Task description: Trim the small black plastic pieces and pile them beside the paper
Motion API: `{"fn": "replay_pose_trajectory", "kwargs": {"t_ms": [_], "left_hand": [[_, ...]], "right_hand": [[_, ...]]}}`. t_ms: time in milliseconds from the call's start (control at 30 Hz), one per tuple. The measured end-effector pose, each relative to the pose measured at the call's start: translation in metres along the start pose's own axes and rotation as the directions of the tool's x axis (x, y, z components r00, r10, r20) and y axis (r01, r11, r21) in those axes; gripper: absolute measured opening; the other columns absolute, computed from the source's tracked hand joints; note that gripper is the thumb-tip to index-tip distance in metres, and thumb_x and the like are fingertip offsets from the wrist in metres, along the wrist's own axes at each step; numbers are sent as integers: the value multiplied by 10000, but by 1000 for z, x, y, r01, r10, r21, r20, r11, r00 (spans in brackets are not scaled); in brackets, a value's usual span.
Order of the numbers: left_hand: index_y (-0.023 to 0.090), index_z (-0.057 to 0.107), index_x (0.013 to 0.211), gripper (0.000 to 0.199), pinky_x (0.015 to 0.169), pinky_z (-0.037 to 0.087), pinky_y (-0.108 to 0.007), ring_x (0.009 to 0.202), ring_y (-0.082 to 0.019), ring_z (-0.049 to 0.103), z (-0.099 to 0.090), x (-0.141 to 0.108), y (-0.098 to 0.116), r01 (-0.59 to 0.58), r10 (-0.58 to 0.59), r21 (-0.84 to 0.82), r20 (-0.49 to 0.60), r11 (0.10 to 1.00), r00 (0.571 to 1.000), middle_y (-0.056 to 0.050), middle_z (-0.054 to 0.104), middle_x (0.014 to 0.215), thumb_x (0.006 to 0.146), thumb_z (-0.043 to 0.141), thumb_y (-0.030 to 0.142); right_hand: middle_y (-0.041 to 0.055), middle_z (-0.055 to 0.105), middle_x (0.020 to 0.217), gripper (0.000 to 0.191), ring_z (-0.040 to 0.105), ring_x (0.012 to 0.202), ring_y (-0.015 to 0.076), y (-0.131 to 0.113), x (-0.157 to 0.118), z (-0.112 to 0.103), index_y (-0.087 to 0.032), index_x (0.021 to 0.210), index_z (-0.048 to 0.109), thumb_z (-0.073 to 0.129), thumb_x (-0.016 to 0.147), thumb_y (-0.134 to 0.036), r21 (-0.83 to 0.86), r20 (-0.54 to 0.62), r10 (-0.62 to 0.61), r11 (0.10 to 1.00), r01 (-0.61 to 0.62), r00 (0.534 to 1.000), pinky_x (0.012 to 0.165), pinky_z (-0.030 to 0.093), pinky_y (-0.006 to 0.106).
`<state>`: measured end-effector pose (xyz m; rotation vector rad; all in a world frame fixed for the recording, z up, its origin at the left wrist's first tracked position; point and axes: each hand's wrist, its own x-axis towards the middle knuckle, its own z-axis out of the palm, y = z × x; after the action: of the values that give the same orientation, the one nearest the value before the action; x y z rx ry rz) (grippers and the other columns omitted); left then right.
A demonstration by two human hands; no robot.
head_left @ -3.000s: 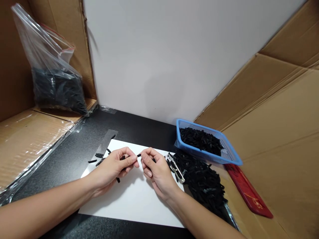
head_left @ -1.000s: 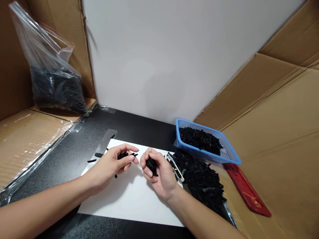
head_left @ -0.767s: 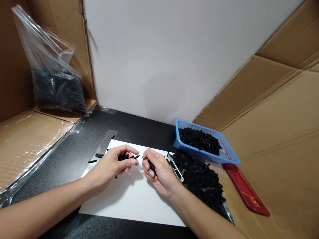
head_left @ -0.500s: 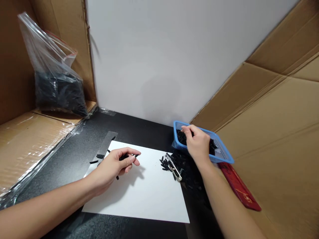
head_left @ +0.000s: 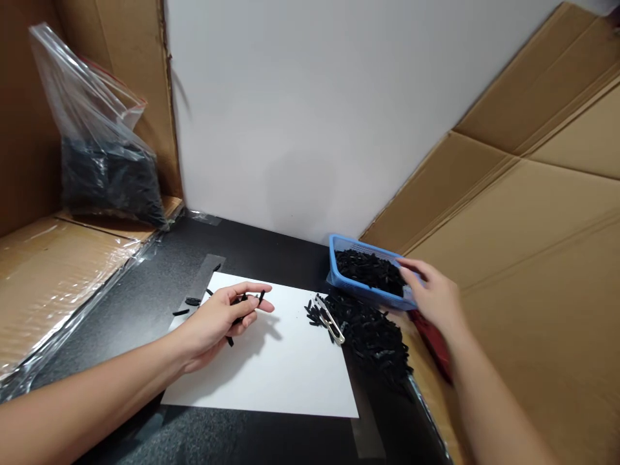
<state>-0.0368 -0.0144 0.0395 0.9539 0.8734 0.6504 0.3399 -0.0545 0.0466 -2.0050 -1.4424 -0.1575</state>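
My left hand [head_left: 227, 316] hovers above a white sheet of paper [head_left: 285, 381], its fingers curled around several small black strips [head_left: 262, 297]; one strip is pinched near the fingertips, another pokes out below the palm. My right hand [head_left: 433, 294] is at the right end of a blue plastic basket [head_left: 356, 284], thumb and fingers apart, with nothing visible between them. Whether it touches the rim is unclear. Black strips [head_left: 371, 265] fill much of the basket. Silver thread snips [head_left: 330, 320] lie on the paper's right edge, among loose strips.
A heap of black strips [head_left: 378, 342] spreads right of the paper. A few strips [head_left: 192, 301] lie left of it. A clear zip bag [head_left: 111, 174] of black pieces stands at the left. Cardboard walls [head_left: 533, 258] flank the black table [head_left: 256, 242]; a red object [head_left: 433, 345] sits behind my right arm.
My right hand has moved from above the basket's middle to its right end, its pinch opening. The left hand stays nearly in place, the pinched strip now more upright. The view shifted slightly.
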Motion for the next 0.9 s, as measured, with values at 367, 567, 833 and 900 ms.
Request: {"fn": "replay_pose_trajectory", "kwargs": {"t_ms": [367,567,833,900], "left_hand": [[169,630,1143,360,464,156,-248,489,-37,279,-2,-1,-1,-10,11,-17,50,1000,999,-87,671,935,798,646,269],[184,620,1153,369,470,132,-257,493,-40,284,0,0,1,11,-11,11,28,1000,1000,-85,667,959,799,658,282],[199,610,1154,388,475,122,-252,514,-40,305,2,3,1,30,-31,27,25,999,999,-64,666,951,793,680,324],[196,605,1158,378,476,128,-252,509,-40,297,2,2,1,26,-27,35,34,999,999,-68,671,950,804,667,311]], "right_hand": [[311,590,1180,731,581,1079,454,112,-93,-4,-41,1296,482,343,826,-584,-570,214,621,706,-420,754,788,479,540],[281,570,1229,702,551,1131,436,83,-83,-2,-63,1292,464,321,843,-583,-537,164,655,687,-490,738,880,448,516],[288,546,1255,634,522,1164,432,63,-71,1,-88,1250,491,340,852,-558,-532,66,670,650,-542,740,867,437,557],[296,544,1253,638,524,1159,436,62,-70,1,-88,1245,497,353,842,-562,-533,67,675,647,-545,735,860,437,563]]}}
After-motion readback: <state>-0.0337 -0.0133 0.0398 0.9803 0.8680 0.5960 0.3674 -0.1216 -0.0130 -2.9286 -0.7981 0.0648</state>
